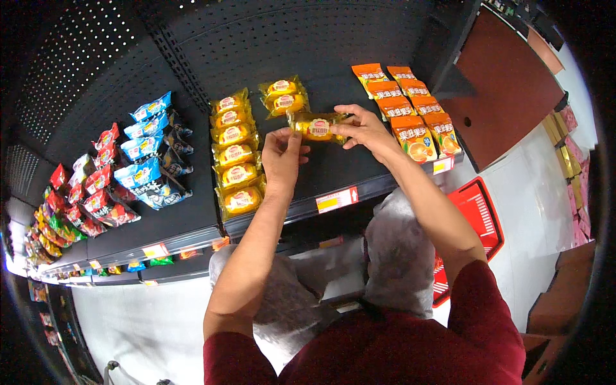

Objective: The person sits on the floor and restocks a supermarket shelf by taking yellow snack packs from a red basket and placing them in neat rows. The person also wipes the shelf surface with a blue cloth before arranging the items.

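Note:
Between my two hands is a clear-wrapped yellow bread pack (pixel 313 129), its printed label facing up. My left hand (pixel 283 156) pinches the left end of the wrapper between thumb and fingers. At the other end, the fingers and thumb of my right hand (pixel 362 129) grip the pack. Just behind it on the black shelf (pixel 298 192) lie two matching bread packs (pixel 284 96), one behind the other. A column of several more bread packs (pixel 234 154) runs front to back on the left of my left hand.
Orange fruit-snack bags (pixel 414 137) stand in two columns to the right. Blue-topped snack bags (pixel 144 149) and red bags (pixel 103 202) fill the left shelf. Price tags (pixel 337 199) line the shelf's front edge. A red shopping basket (pixel 474 216) is on the floor beside my right leg.

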`<state>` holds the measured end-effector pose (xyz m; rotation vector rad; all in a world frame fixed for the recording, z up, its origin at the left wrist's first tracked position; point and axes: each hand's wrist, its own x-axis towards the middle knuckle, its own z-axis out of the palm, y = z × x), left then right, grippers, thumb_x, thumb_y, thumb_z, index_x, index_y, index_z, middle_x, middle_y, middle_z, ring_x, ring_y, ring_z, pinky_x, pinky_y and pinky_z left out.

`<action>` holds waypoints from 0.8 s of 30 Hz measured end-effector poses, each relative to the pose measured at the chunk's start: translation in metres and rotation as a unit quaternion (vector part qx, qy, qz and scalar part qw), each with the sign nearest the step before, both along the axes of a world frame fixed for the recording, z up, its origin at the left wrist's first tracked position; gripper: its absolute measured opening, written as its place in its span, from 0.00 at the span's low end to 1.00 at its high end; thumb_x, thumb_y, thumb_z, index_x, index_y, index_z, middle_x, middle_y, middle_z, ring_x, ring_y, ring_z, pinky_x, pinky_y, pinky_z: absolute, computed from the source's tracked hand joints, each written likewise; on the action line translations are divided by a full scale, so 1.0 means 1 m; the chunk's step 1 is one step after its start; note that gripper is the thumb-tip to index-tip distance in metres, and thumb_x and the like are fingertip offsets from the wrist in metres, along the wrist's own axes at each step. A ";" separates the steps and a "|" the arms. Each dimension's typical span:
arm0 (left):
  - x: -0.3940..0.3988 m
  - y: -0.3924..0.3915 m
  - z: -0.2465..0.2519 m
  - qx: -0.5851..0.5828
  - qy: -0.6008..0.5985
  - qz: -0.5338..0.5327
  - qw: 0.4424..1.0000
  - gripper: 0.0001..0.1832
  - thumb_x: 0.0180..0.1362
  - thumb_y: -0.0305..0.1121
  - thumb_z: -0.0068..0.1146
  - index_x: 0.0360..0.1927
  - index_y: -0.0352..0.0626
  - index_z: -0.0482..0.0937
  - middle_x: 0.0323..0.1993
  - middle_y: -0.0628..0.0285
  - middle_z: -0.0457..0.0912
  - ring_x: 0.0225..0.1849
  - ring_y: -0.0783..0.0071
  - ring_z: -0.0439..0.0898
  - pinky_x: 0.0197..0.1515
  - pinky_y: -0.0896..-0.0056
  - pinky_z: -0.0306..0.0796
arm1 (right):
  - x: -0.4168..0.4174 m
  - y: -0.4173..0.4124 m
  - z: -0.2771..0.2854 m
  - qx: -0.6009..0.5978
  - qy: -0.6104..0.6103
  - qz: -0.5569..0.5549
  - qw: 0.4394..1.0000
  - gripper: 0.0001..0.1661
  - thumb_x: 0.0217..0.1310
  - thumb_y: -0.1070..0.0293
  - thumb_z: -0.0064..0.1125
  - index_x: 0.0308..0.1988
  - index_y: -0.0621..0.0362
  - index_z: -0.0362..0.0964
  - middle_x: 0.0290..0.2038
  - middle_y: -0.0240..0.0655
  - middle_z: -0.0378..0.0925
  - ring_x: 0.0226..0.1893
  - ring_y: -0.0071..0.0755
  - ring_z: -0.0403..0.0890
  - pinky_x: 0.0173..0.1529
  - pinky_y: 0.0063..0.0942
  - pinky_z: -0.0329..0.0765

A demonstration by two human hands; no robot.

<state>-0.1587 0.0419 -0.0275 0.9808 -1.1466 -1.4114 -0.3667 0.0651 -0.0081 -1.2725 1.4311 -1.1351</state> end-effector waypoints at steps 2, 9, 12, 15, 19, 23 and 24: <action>0.000 -0.008 -0.013 -0.034 -0.037 0.028 0.998 0.12 0.65 0.29 0.55 0.48 0.37 0.68 0.37 0.59 0.78 0.29 0.73 0.82 0.27 0.75 0.77 | 0.006 -0.015 -0.003 0.000 0.015 -0.014 1.000 0.40 0.54 0.60 0.71 0.61 0.62 0.62 0.46 0.46 0.75 0.44 0.33 0.80 0.35 0.25 0.83; -0.006 -0.016 -0.004 -0.026 -0.090 0.077 0.993 0.15 0.63 0.24 0.54 0.50 0.33 0.64 0.45 0.52 0.75 0.28 0.70 0.84 0.22 0.74 0.77 | 0.019 -0.054 -0.028 -0.032 0.076 -0.109 0.991 0.34 0.49 0.58 0.75 0.48 0.67 0.67 0.41 0.46 0.78 0.37 0.36 0.83 0.30 0.28 0.83; -0.006 -0.025 -0.022 -0.052 -0.120 0.062 0.990 0.17 0.64 0.26 0.54 0.51 0.32 0.62 0.41 0.52 0.77 0.31 0.66 0.85 0.22 0.71 0.80 | 0.026 -0.060 -0.030 -0.040 0.117 -0.104 0.987 0.26 0.51 0.59 0.73 0.42 0.66 0.72 0.38 0.44 0.80 0.36 0.36 0.83 0.35 0.30 0.82; -0.009 -0.037 -0.038 -0.088 -0.158 0.071 0.981 0.16 0.63 0.27 0.56 0.49 0.32 0.64 0.39 0.52 0.78 0.31 0.67 0.85 0.23 0.71 0.81 | 0.024 -0.066 -0.036 -0.060 0.152 -0.089 0.983 0.19 0.53 0.60 0.71 0.36 0.65 0.76 0.35 0.42 0.82 0.35 0.36 0.84 0.41 0.31 0.80; -0.007 -0.052 -0.054 -0.152 -0.236 0.112 0.953 0.17 0.62 0.30 0.59 0.48 0.31 0.67 0.37 0.52 0.79 0.31 0.70 0.83 0.25 0.71 0.81 | 0.028 -0.069 -0.039 -0.069 0.140 -0.082 0.984 0.16 0.54 0.61 0.70 0.35 0.63 0.78 0.34 0.42 0.83 0.36 0.36 0.84 0.43 0.31 0.78; -0.005 -0.062 -0.069 -0.195 -0.289 0.146 0.926 0.19 0.60 0.31 0.61 0.49 0.30 0.69 0.37 0.52 0.80 0.31 0.70 0.82 0.25 0.72 0.80 | 0.029 -0.072 -0.044 -0.077 0.142 -0.078 0.984 0.15 0.55 0.63 0.69 0.36 0.63 0.78 0.34 0.41 0.83 0.35 0.36 0.84 0.43 0.31 0.79; -0.006 -0.062 -0.067 -0.214 -0.302 0.156 0.916 0.20 0.60 0.32 0.62 0.49 0.29 0.70 0.37 0.52 0.80 0.31 0.70 0.82 0.26 0.71 0.79 | 0.028 -0.072 -0.044 -0.079 0.139 -0.078 0.984 0.14 0.55 0.63 0.69 0.36 0.62 0.78 0.34 0.41 0.83 0.35 0.36 0.83 0.43 0.31 0.79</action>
